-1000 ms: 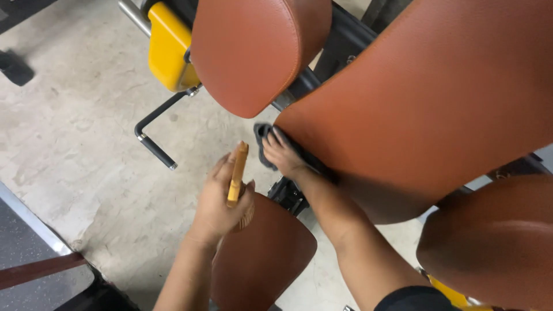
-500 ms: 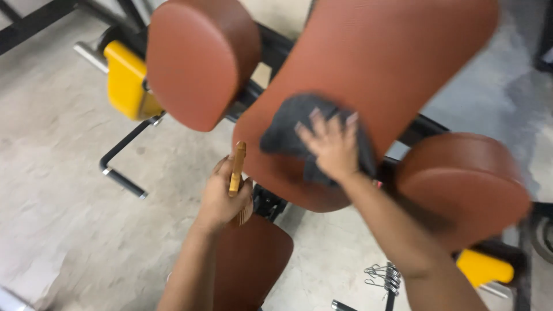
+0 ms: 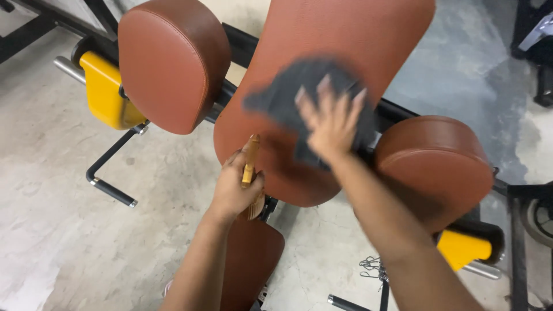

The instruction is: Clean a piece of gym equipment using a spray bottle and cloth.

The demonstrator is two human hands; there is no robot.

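Right hand [image 3: 333,124]: fingers spread flat, pressing a dark grey cloth [image 3: 288,95] onto the long brown padded seat [image 3: 340,40], toward its lower, narrower end. Hand and cloth are blurred. The fingers lie open over the cloth, not curled round it.

Left hand [image 3: 235,187]: fingers closed round a small wooden-handled brush [image 3: 250,167], held upright just beside the seat's lower left edge, with pale bristles showing below the palm.

Surroundings: round brown pad [image 3: 173,60] at left, another [image 3: 438,167] at right, a third below the left wrist; yellow brackets, a black bent handle [image 3: 109,167], and a concrete floor [image 3: 57,242].

Risks, as judged:
- The cloth, only pinned by a flat palm, could bunch or slip off the seat edge to the floor.
- The brush tip, close to the upholstery, could scuff it.
- The sweeping forearm could knock the right pad.
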